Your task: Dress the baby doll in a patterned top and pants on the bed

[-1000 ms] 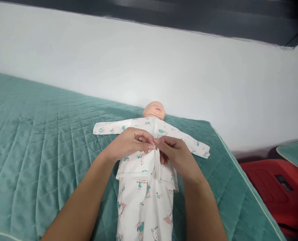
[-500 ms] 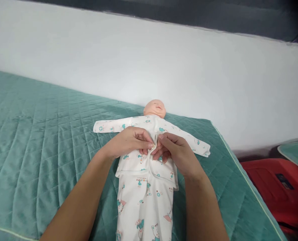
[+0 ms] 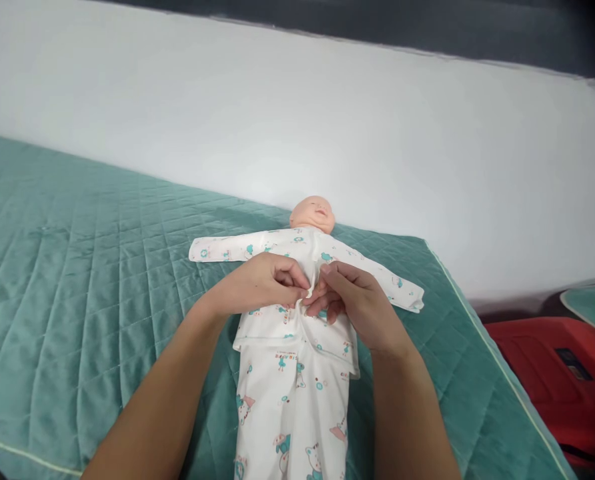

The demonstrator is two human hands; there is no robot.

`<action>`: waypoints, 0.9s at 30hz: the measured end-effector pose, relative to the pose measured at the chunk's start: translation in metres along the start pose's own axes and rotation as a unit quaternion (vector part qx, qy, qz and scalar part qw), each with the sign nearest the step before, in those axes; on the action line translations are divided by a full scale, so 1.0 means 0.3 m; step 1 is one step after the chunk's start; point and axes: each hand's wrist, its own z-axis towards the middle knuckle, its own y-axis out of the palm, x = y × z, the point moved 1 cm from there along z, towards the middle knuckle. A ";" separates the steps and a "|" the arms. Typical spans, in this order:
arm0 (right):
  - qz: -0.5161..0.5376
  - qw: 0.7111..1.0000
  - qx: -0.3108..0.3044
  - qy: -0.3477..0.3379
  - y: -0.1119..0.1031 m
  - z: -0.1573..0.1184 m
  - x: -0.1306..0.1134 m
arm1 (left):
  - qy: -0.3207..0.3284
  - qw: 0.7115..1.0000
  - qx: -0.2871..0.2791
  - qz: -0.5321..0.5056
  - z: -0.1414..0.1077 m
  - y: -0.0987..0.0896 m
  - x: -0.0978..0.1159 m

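A baby doll (image 3: 312,213) lies on its back, head toward the wall, arms spread. It wears a white printed baby shirt (image 3: 272,327) and matching trousers (image 3: 292,407). My left hand (image 3: 270,283) pinches the shirt's front edge between thumb and fingertips at the middle of the chest. Close beside it, my right hand (image 3: 347,293) has its fingers closed on the other side of the same front opening. The fabric is bunched between both hands. Whatever fastener may be under my fingertips is too small to make out.
A green quilted cover (image 3: 102,267) lies beneath the doll, its piped edge running down the right. Behind it rises a white wall (image 3: 297,113) with a dark band on top. A red object (image 3: 542,373), perhaps a chair or case, stands to the right, below the cover's edge.
The view has shifted slightly. My hands stay at the shirt's front, and the edges between my fingertips are drawn a little closer together and more bunched.
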 end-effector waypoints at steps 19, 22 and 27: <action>0.031 0.999 -0.001 -0.016 -0.021 0.008 0.020 | 0.019 0.993 -0.022 -0.114 0.014 -0.014 -0.024; 0.054 0.998 -0.002 -0.036 -0.028 0.004 0.016 | 0.014 0.993 -0.031 -0.109 0.008 -0.023 -0.020; 0.114 0.985 0.051 -0.119 -0.048 0.011 0.018 | -0.013 0.993 -0.075 -0.086 -0.009 -0.048 -0.017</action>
